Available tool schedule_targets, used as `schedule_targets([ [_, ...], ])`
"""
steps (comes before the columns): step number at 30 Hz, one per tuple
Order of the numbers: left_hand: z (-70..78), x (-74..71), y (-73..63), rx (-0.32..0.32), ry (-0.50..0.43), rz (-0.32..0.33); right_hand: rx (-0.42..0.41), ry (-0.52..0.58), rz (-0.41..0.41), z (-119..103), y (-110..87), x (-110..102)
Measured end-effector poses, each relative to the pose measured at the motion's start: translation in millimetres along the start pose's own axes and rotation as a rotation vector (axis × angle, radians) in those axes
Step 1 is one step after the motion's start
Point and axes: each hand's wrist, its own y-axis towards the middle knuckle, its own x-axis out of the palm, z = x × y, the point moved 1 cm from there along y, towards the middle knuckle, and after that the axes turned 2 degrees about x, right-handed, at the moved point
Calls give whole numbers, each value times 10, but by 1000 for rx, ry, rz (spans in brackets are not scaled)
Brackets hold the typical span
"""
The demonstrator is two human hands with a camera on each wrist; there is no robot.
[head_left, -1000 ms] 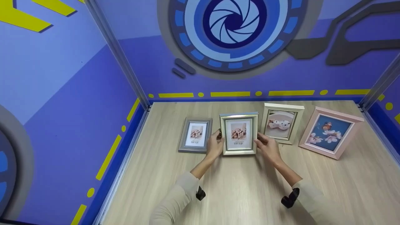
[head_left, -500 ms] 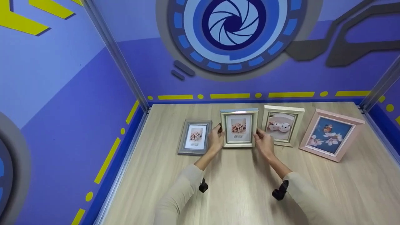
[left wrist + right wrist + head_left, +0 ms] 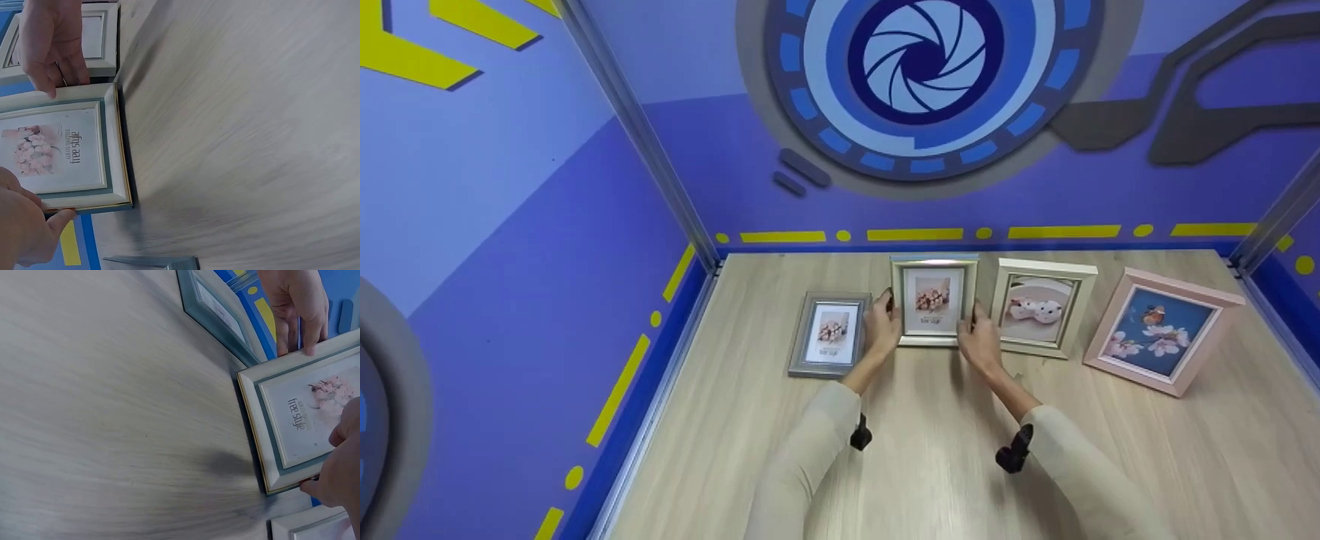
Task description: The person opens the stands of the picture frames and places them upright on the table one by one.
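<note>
Both hands hold a pale gold picture frame upright at the middle rear of the table, with a pink bouquet print facing the person. The left hand grips its left side. On the opposite side, the right hand grips low with thumb in front. In the left wrist view, the frame's lower edge is close over the wood surface, fingers pinching both sides. Fingertips behind the frame are partly hidden. A grey picture frame stands just left of the left hand; a cream picture frame stands right of the right hand.
A pink picture frame with a bird and blossoms stands at the far right, angled inward. Behind the row rises a blue printed wall, and another side wall borders the table on the left.
The pale gold picture frame has moved back toward the rear wall, carried by both hands. Both forearms have reached farther forward and drawn closer together. The other picture frames stayed put.
</note>
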Motion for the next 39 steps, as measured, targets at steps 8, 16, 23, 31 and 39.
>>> schedule_targets([
  [8, -11, 30, 21, 19, 7, 13, 38, -24, -75, 11, 45, -18],
  [16, 6, 10, 4, -40, 25, -31, 77, -7, -134, 15, 16, -17],
  [23, 63, -26, -3, -96, 15, -79, 90, 19, -171, 19, -60, -71],
  [31, 74, -42, -21, -128, -1, -149, 105, 71, -221, 6, -117, -139],
  [39, 115, -123, -51, -144, 8, -234, 70, 165, -240, -48, -220, -247],
])
